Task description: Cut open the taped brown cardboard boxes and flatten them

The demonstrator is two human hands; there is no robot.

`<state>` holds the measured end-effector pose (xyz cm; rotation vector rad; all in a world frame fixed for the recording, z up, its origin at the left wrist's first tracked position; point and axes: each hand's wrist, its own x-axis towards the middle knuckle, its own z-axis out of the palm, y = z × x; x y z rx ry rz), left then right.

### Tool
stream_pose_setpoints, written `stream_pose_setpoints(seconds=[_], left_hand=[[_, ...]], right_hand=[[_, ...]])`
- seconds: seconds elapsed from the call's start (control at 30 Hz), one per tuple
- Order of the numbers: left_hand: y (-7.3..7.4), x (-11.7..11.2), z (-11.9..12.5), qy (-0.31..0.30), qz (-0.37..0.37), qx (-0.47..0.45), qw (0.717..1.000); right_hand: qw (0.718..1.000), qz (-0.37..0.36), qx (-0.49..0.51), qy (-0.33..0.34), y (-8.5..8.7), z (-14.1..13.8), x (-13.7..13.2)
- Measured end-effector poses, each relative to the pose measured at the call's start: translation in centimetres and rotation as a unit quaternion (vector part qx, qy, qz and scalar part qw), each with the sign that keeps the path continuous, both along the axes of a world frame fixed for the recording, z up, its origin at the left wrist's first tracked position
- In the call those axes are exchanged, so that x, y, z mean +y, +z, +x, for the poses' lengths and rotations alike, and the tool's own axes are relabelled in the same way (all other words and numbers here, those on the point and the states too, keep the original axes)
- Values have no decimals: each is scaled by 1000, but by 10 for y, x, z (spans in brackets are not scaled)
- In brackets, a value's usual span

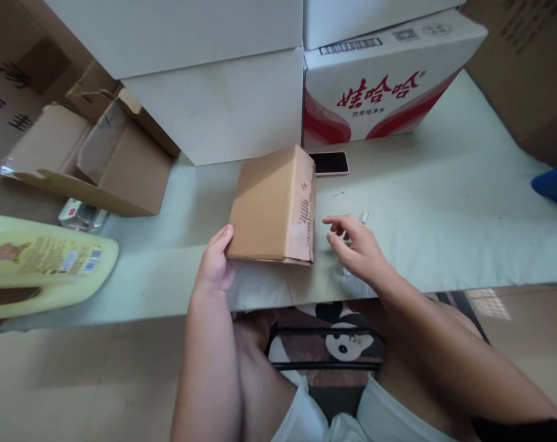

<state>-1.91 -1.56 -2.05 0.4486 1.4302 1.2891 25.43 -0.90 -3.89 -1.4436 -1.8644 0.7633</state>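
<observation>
My left hand [216,261] grips a brown cardboard box [264,205] by its near left corner, thumb on the top face and the other fingers hidden beneath. The box is tilted over the table, and its right side carries a torn, taped label with a barcode. Just to the right of that side, my right hand [354,245] hovers with fingers apart and partly curled, not touching the box. By it a small white piece [365,218] lies on the cloth. Behind the box is a dark-screened phone [331,163], partly covered by it.
Large white boxes [223,110] and a red-and-white carton [384,92] stand at the back. On the left are an open cardboard box [126,159], a small clear package [80,215] and a pale yellow bottle [52,267]. A blue object [554,186] sits at the right edge of the cloth-covered table [444,215].
</observation>
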Motion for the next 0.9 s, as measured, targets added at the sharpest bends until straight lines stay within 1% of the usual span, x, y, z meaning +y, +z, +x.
stream_pose_setpoints(seconds=[0.07, 0.13, 0.2, 0.27, 0.3, 0.43, 0.47, 0.53, 0.63, 0.7, 0.8, 0.83, 0.9], left_hand=[[-2, 2, -2, 46, -13, -22, 999], [-6, 3, -3, 69, -7, -36, 997], [-9, 4, -3, 65, 7, -36, 997], [-11, 4, -3, 53, 17, -31, 998], [-11, 3, -2, 49, 20, -29, 998], [-11, 3, -1, 32, 28, -5, 999], [-11, 3, -1, 26, 29, 4, 999], [-11, 3, -1, 18, 30, 17, 999], [-11, 2, -1, 16, 29, 16, 999], [-11, 2, -1, 18, 28, 11, 999], [-10, 2, 0, 20, 32, 8, 999], [-10, 2, 0, 19, 36, 10, 999], [-8, 2, 2, 18, 40, 10, 999]], right_hand=[[991, -52, -107, -55, 4, 5, 4], [966, -104, -223, -82, 8, 9, 7], [939, -145, -299, -90, 9, 13, 8], [929, -159, -323, -80, 7, 15, 9], [932, -149, -324, -72, 6, 16, 9], [952, -55, -302, -20, -2, 16, 7], [954, -44, -296, -17, -3, 16, 7], [956, -53, -287, -38, -3, 15, 6], [953, -105, -273, -75, -2, 17, 7], [951, -126, -272, -71, -1, 18, 9], [952, -126, -270, -68, 0, 19, 10], [957, -125, -251, -69, 1, 18, 11], [976, -131, -166, -60, 3, 17, 10]])
